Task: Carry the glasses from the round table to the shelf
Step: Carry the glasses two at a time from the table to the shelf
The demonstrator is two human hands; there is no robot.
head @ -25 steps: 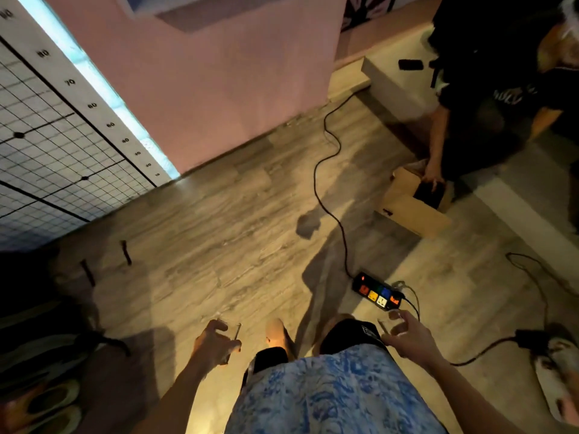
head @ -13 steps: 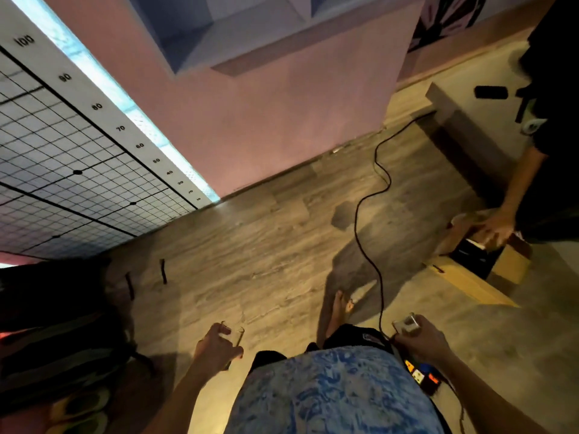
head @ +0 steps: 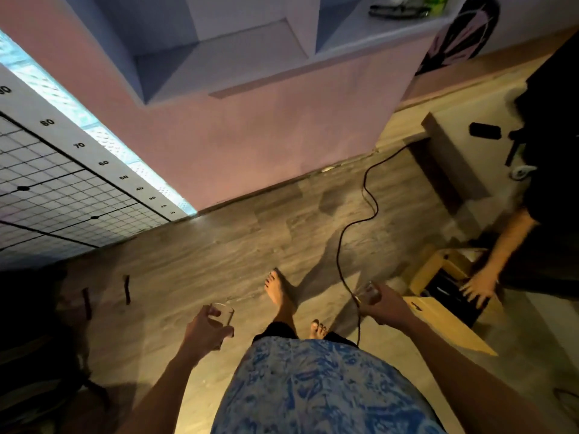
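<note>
Your fingers (head: 219,313) wrap a glass (head: 223,314) in each hand; cable (head: 344,245) just below the right fingers (trip risk) could spill both.

The shelf (head: 250,54) stands ahead of both hands, well apart. A cable (head: 344,239) runs beside the right hand (head: 387,306); a cardboard box (head: 445,296) lies right of it.
</note>
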